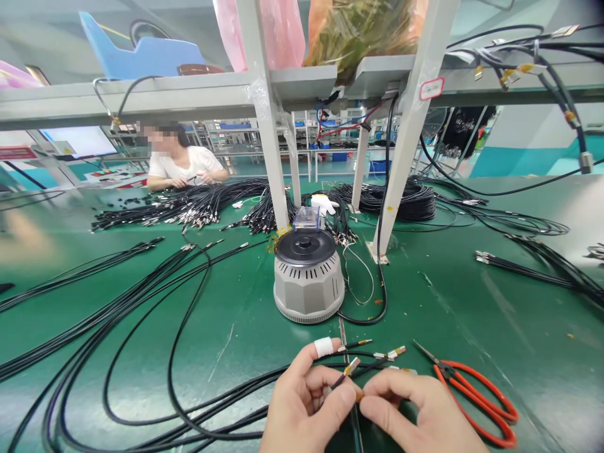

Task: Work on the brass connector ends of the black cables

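My left hand point(302, 402), with white tape on one fingertip, pinches the end of a thin black cable point(340, 375) that carries a small metal terminal. My right hand point(415, 412) meets it from the right and grips the same cable end between thumb and fingers. Two more terminal-tipped cable ends point(377, 352) lie on the green table point(453, 302) just beyond my fingers. Long black cables point(141, 352) loop away to the left. Red-handled pliers point(472, 393) rest on the table right of my right hand.
A grey round machine point(309, 277) with a black top stands ahead of my hands. Bundles of black cables point(189, 207) cover the far table, where another person point(184, 165) sits working. White shelf legs point(401, 157) rise behind the machine. More cables point(542, 267) lie at right.
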`<state>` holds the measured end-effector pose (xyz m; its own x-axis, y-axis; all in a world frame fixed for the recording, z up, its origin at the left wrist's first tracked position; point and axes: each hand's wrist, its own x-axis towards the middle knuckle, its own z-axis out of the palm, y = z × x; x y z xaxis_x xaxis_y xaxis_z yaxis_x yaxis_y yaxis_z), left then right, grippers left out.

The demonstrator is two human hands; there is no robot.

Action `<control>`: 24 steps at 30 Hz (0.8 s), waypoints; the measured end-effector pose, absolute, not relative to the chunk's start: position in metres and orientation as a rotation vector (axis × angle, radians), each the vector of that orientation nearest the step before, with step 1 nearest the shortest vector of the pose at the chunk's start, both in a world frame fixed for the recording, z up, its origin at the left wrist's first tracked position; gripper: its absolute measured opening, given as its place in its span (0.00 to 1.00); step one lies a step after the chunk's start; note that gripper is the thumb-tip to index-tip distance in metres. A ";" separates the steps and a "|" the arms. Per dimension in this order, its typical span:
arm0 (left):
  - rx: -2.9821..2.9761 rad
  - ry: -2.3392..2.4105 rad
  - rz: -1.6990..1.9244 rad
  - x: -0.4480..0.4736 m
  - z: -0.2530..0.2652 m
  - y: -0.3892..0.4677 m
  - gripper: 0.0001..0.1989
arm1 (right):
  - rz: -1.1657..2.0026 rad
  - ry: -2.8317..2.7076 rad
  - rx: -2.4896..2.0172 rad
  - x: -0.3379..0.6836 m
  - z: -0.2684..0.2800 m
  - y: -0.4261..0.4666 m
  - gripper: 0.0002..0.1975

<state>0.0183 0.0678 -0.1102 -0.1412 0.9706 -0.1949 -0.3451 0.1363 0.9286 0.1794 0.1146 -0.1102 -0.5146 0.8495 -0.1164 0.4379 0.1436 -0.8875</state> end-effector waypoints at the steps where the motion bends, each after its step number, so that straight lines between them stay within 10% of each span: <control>1: 0.748 1.156 1.358 0.018 -0.110 0.068 0.28 | 1.318 -2.028 -1.235 0.182 -0.111 0.115 0.13; 24: 1.660 1.735 1.497 0.028 -0.114 0.060 0.24 | 1.467 -1.426 -1.219 0.173 -0.097 0.112 0.16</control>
